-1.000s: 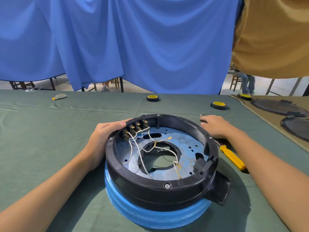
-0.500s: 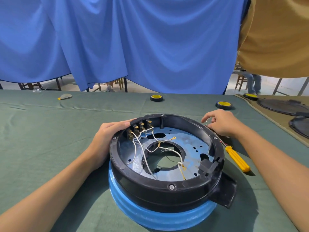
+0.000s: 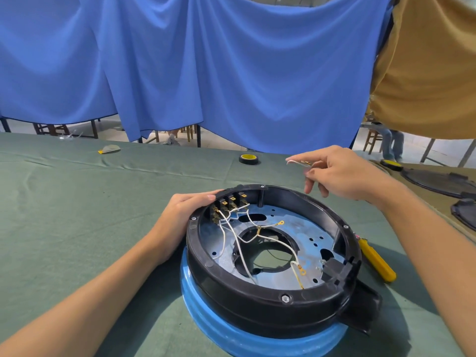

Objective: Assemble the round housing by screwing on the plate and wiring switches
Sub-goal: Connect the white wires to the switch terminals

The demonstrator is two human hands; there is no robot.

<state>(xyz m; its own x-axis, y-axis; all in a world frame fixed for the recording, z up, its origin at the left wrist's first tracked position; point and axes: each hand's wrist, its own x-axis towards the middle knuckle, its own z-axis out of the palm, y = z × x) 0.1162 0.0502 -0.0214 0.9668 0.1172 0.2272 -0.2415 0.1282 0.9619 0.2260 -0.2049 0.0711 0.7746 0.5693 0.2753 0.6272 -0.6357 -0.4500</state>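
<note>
**Item:** round housing (image 3: 257,302), black, open side up. It sits on a blue ribbed base (image 3: 257,341) at the near middle of the green tabletop (image 3: 77,215). The dial is read on the housing, with twelve o'clock away from the worker.

**Contents:**
- A bluish metal plate (image 3: 296,228) lies inside the ring.
- A bank of switches (image 3: 229,204) stands on the inner wall at eleven o'clock.
- White wires (image 3: 242,243) trail from the switches across the central hole. Two end in loose ring terminals (image 3: 281,223), one near the middle and one toward five o'clock.

**Left hand** (image 3: 185,215): fingers lie flat and together over the rim at ten o'clock, steadying it.

**Right hand** (image 3: 342,173): raised beyond one o'clock, thumb and forefinger pinching a short white lead (image 3: 298,163). The other fingers hang loosely spread.

**Accessories:**
- A yellow-handled screwdriver (image 3: 376,261) lies on the tabletop just beside the housing at three o'clock.
- A tape roll (image 3: 248,159) sits well apart at twelve o'clock.

**Hazards, as judged:**
- The lead is thin and held only by a tip pinch. A slip would likely drop it into the central hole or among the wires.
- Reaching the switches means passing over slack wires, and a snagged finger could pull a seated connector off its tab.
- The switch tabs stand close together, so the lead could go onto the wrong one.
- The housing appears only to rest on its base. A push at eleven o'clock may tilt it if the left hand eases.
- The loose ring terminals lie on bare metal and could get trapped under later parts.
</note>
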